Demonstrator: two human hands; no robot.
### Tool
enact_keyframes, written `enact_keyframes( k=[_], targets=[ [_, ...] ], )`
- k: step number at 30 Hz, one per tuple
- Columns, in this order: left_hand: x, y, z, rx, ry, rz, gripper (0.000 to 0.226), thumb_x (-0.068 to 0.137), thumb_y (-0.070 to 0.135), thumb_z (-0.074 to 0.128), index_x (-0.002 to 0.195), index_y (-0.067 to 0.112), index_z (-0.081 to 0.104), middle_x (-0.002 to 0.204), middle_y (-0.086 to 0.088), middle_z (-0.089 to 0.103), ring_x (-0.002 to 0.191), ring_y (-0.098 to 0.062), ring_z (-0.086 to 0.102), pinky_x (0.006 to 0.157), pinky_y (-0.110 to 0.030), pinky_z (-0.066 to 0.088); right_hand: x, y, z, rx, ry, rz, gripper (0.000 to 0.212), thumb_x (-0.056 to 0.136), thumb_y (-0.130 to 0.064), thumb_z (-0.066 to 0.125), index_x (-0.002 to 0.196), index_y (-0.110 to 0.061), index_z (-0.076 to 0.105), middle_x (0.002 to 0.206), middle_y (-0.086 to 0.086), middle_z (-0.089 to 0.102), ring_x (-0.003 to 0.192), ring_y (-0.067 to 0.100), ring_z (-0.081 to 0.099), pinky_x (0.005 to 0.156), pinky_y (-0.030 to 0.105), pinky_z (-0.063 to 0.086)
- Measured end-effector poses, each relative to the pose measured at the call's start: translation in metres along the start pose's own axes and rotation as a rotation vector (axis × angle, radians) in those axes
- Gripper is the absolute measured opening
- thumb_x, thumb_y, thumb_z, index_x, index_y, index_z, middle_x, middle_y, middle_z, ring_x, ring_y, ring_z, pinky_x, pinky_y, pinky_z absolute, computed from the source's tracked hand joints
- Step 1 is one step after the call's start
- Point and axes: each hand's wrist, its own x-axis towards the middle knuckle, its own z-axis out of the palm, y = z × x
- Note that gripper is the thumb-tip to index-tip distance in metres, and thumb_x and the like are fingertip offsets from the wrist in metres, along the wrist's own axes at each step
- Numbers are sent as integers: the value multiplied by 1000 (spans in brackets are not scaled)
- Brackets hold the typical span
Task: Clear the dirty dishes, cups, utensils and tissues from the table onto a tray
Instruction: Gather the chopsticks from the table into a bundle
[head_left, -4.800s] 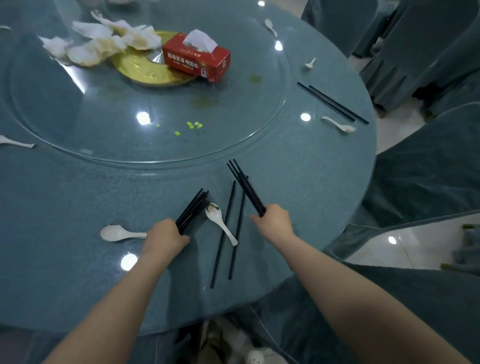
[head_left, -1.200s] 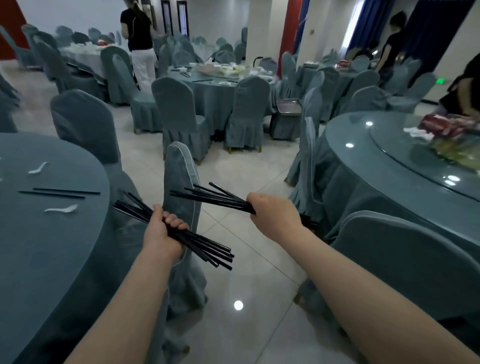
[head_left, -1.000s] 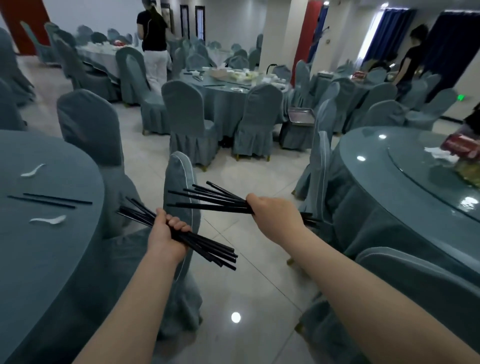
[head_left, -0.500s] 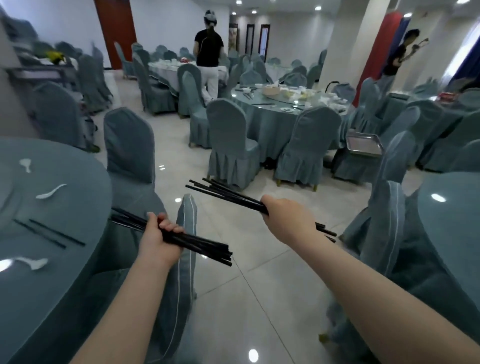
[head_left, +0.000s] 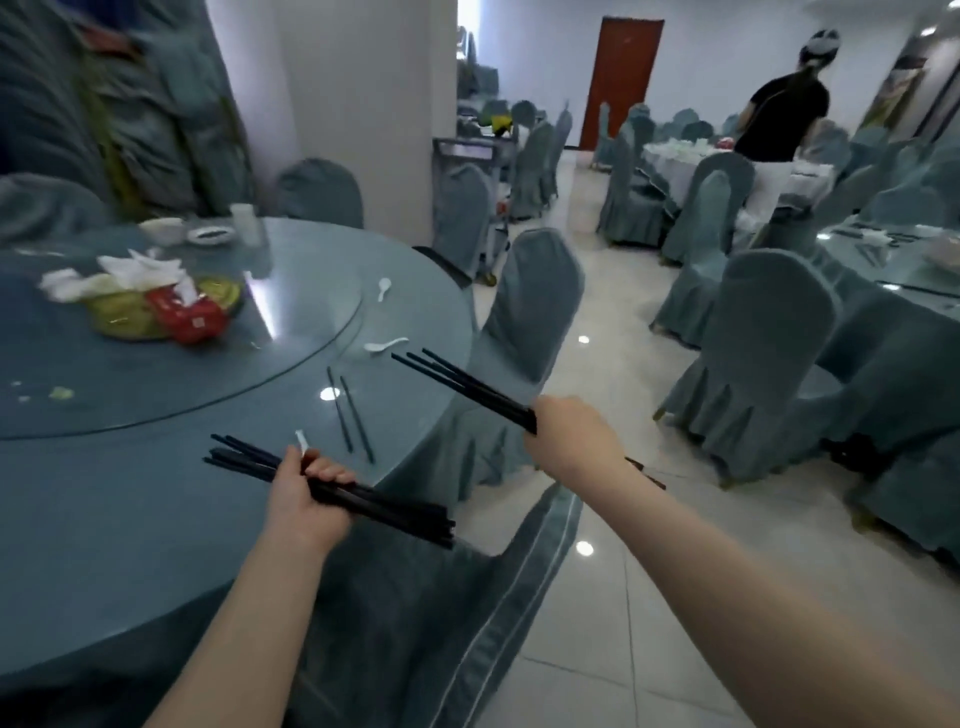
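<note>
My left hand (head_left: 306, 493) grips a bundle of black chopsticks (head_left: 395, 512) over the table's near edge. My right hand (head_left: 571, 441) holds a second bundle of black chopsticks (head_left: 462, 387), raised beside the table. On the round blue table (head_left: 130, 519) lie a loose pair of chopsticks (head_left: 350, 415), two white spoons (head_left: 384, 345) (head_left: 383, 288) and a small white piece (head_left: 302, 440) by my left hand. On the glass turntable (head_left: 291, 322) stand a red tissue box (head_left: 189, 314), a gold plate (head_left: 122, 319) and crumpled tissues (head_left: 135, 270). A bowl (head_left: 161, 228), a small dish (head_left: 210, 235) and a cup (head_left: 244, 223) sit at the far edge.
Covered chairs (head_left: 524, 332) (head_left: 753, 364) stand close on the right, one chair back (head_left: 467, 597) directly below my arms. A pillar (head_left: 363, 104), a service trolley (head_left: 475, 156), another set table (head_left: 909, 270) and a person in black (head_left: 779, 114) are farther off. Tiled floor (head_left: 613, 322) runs between.
My view has swung left, bringing the table's turntable, tissue box and dishes into sight. Both hands still hold their chopstick bundles; the left one now hangs over the table edge.
</note>
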Motion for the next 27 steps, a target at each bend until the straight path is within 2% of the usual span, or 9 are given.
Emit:
enact_keyframes(
  k=[3, 7, 11, 14, 16, 19, 21, 23, 27],
  targets=[
    [21, 24, -2, -50, 16, 34, 44, 99, 45, 36, 63, 21, 38, 37, 10, 30, 33, -5, 31, 44, -15, 27, 44, -28, 20, 82, -82, -69, 23, 85, -16, 47, 64, -21, 39, 67, 4, 51, 63, 26, 53, 50, 30, 39],
    [41, 43, -15, -106, 104, 97, 40, 98, 42, 39, 65, 20, 40, 37, 10, 31, 30, -4, 32, 38, -10, 29, 101, -54, 52, 147, -183, -82, 12, 85, -18, 48, 75, -13, 53, 69, 4, 53, 58, 20, 50, 43, 26, 32],
    [60, 55, -24, -159, 211, 145, 39, 98, 43, 41, 66, 20, 41, 38, 10, 32, 31, -5, 32, 40, -15, 29, 152, -75, 96, 226, -321, -87, 12, 84, -19, 52, 74, -13, 53, 67, 2, 54, 55, 17, 50, 40, 22, 31],
    [78, 60, -25, -206, 283, 222, 40, 98, 43, 41, 67, 19, 43, 39, 10, 33, 32, -5, 32, 47, -16, 27, 196, -93, 135, 275, -409, -96, 15, 82, -14, 51, 68, -11, 51, 66, 2, 55, 56, 19, 51, 41, 21, 33],
    [86, 60, -30, -212, 358, 278, 40, 98, 43, 41, 67, 19, 45, 40, 10, 34, 33, -5, 33, 44, -17, 29, 222, -105, 162, 296, -478, -91, 15, 82, -11, 50, 66, -11, 50, 72, 8, 61, 63, 25, 56, 46, 23, 40],
    [93, 54, -40, -232, 460, 350, 39, 97, 42, 44, 65, 19, 44, 39, 9, 35, 32, -5, 35, 37, -17, 31, 257, -124, 203, 332, -546, -88, 10, 81, -7, 50, 81, -3, 58, 79, 15, 63, 72, 30, 62, 53, 27, 45],
    [97, 48, -48, -264, 535, 394, 38, 97, 41, 46, 65, 19, 45, 39, 9, 35, 32, -6, 35, 38, -17, 32, 279, -137, 228, 336, -565, -108, 8, 83, -8, 52, 85, -3, 58, 74, 12, 59, 66, 29, 58, 52, 26, 42],
    [99, 43, -53, -290, 591, 423, 38, 97, 41, 46, 66, 18, 45, 39, 9, 34, 32, -6, 35, 42, -19, 31, 296, -149, 249, 350, -580, -121, 13, 86, -16, 57, 86, -3, 59, 72, 10, 57, 63, 26, 55, 53, 27, 41],
    [94, 29, -61, -343, 660, 455, 39, 96, 42, 48, 66, 18, 46, 41, 8, 34, 33, -6, 35, 50, -21, 28, 308, -166, 279, 336, -580, -133, 45, 85, -46, 65, 71, -5, 54, 65, 7, 53, 62, 25, 55, 48, 27, 36]
  ],
)
